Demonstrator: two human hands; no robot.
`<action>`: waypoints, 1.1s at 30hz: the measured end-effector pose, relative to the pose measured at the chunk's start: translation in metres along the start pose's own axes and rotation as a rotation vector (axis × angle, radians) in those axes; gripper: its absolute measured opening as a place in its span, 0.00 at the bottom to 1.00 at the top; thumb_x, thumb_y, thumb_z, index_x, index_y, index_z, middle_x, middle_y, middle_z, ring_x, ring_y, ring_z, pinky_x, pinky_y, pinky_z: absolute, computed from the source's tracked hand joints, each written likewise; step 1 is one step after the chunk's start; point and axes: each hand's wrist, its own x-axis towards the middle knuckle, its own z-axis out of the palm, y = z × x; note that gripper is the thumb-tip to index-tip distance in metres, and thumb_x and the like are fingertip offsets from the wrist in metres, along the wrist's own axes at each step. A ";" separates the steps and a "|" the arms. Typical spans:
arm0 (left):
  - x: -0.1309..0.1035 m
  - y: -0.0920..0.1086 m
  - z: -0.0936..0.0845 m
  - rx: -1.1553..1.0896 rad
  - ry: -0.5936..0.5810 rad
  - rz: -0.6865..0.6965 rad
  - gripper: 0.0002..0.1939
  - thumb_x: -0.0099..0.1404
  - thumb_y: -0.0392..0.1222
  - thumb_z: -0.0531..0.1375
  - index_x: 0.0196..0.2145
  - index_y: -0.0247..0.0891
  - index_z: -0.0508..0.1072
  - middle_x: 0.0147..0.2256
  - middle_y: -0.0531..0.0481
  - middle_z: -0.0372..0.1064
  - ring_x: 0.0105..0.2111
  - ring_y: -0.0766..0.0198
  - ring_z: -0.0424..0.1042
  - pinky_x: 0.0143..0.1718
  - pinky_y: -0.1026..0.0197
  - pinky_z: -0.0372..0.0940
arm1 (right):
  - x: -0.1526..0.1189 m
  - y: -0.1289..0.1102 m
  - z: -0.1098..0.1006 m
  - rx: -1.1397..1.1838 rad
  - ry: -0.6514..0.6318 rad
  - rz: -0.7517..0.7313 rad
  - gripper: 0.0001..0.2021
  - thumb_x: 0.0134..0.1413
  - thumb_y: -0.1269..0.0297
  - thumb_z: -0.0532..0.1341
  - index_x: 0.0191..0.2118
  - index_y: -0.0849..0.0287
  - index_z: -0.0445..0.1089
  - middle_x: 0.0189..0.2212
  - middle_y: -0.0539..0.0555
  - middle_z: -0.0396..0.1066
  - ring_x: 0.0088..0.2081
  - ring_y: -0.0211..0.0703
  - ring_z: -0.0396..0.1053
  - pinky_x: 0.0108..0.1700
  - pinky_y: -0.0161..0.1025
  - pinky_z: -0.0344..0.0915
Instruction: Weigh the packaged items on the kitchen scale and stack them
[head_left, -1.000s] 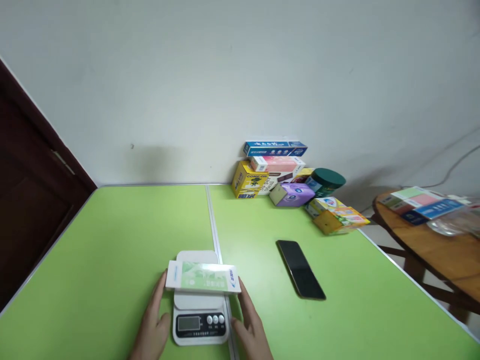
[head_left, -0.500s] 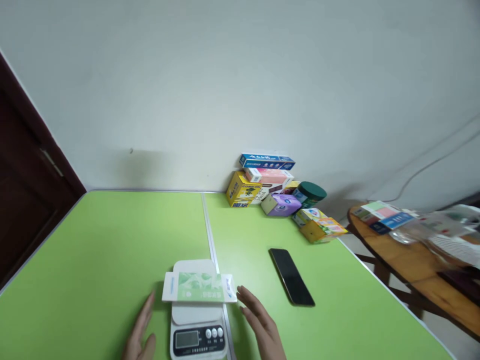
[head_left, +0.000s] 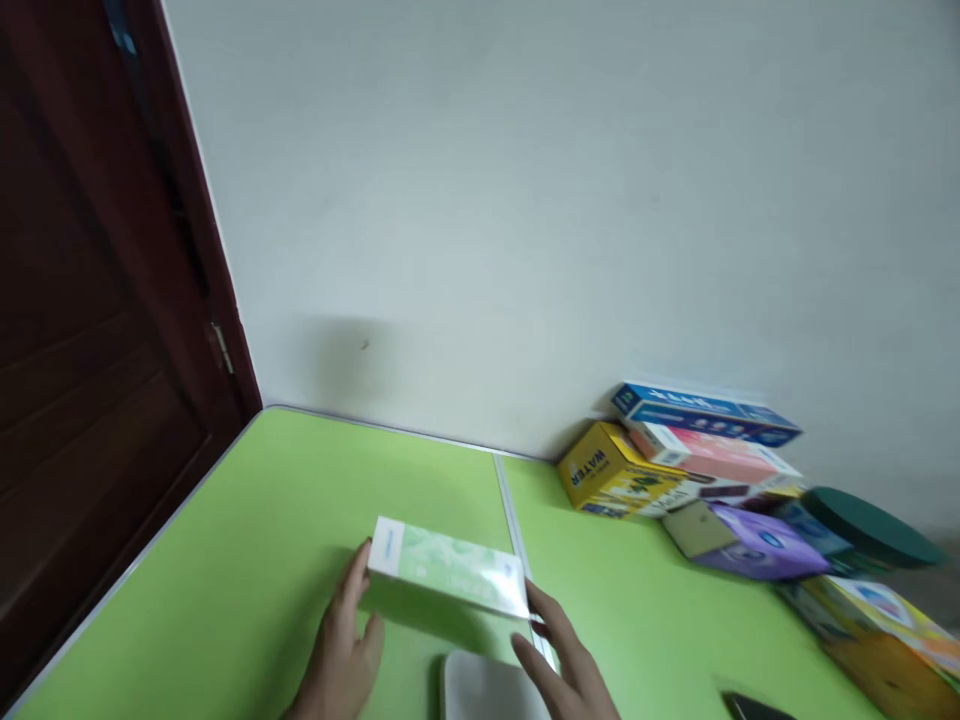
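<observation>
A long green and white box (head_left: 450,567) is held by its two ends, raised above the table behind the scale. My left hand (head_left: 341,635) presses its fingers on the left end, thumb below and apart from the box. At the right end, the fingers of my right hand (head_left: 566,650) touch the box, with the thumb lower and free. Part of the white kitchen scale (head_left: 487,688) shows at the bottom edge, partly behind my right hand; its display is out of view.
On the green table (head_left: 300,500), a yellow box (head_left: 607,470), a blue box (head_left: 701,410), a pink box (head_left: 720,455), a purple pack (head_left: 757,540) and a green-lidded container (head_left: 870,525) crowd the right, by the wall. A phone (head_left: 754,706) lies at the lower right.
Both hands have closed on the box's ends, lifted it off the scale and carried it back over the table. The view has turned left.
</observation>
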 end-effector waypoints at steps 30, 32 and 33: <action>0.247 0.020 -0.033 0.726 0.447 0.220 0.27 0.63 0.43 0.52 0.58 0.32 0.56 0.62 0.34 0.50 0.65 0.48 0.38 0.62 0.41 0.35 | 0.224 -0.054 0.139 -0.313 -0.028 -0.144 0.27 0.54 0.64 0.56 0.59 0.71 0.57 0.51 0.65 0.66 0.53 0.55 0.61 0.56 0.48 0.59; 0.221 0.012 -0.024 0.709 0.370 0.333 0.24 0.64 0.45 0.51 0.57 0.38 0.58 0.61 0.40 0.52 0.64 0.51 0.40 0.62 0.41 0.39 | 0.196 -0.055 0.115 -0.204 -0.149 -0.107 0.26 0.56 0.64 0.54 0.59 0.67 0.57 0.52 0.63 0.65 0.53 0.50 0.64 0.55 0.44 0.62; 0.205 0.005 -0.019 0.688 0.264 0.372 0.22 0.64 0.45 0.50 0.55 0.42 0.61 0.61 0.43 0.54 0.64 0.52 0.42 0.62 0.41 0.43 | 0.178 -0.055 0.101 -0.143 -0.260 -0.087 0.25 0.56 0.64 0.55 0.59 0.65 0.57 0.52 0.61 0.66 0.52 0.48 0.65 0.53 0.42 0.63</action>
